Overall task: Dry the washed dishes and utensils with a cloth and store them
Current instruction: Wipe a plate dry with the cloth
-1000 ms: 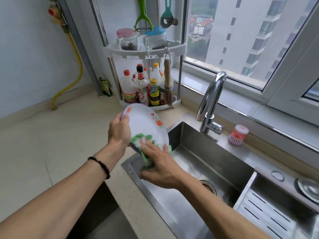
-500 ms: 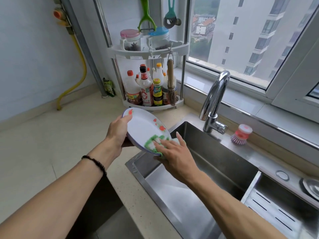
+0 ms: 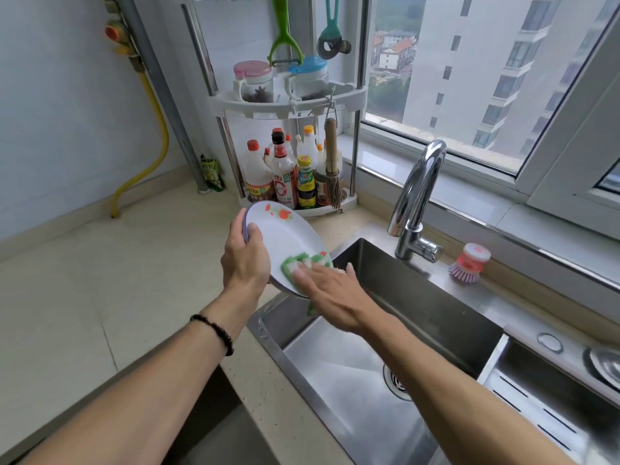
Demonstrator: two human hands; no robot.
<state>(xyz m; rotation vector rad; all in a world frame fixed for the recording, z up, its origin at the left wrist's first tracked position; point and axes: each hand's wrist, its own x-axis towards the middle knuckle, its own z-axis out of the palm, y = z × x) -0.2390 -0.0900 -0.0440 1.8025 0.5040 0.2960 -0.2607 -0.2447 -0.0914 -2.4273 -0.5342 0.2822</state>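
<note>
1. Right hand (image 3: 330, 298), fingers flat, pressing cloth (image 3: 303, 263) onto plate's lower face.
2. Left hand (image 3: 245, 260), gripping plate (image 3: 285, 243) by its rim, tilted above sink (image 3: 419, 317) edge.
3. Tap (image 3: 417, 199), brush (image 3: 469, 263), bottle rack (image 3: 292, 105) behind.
</note>
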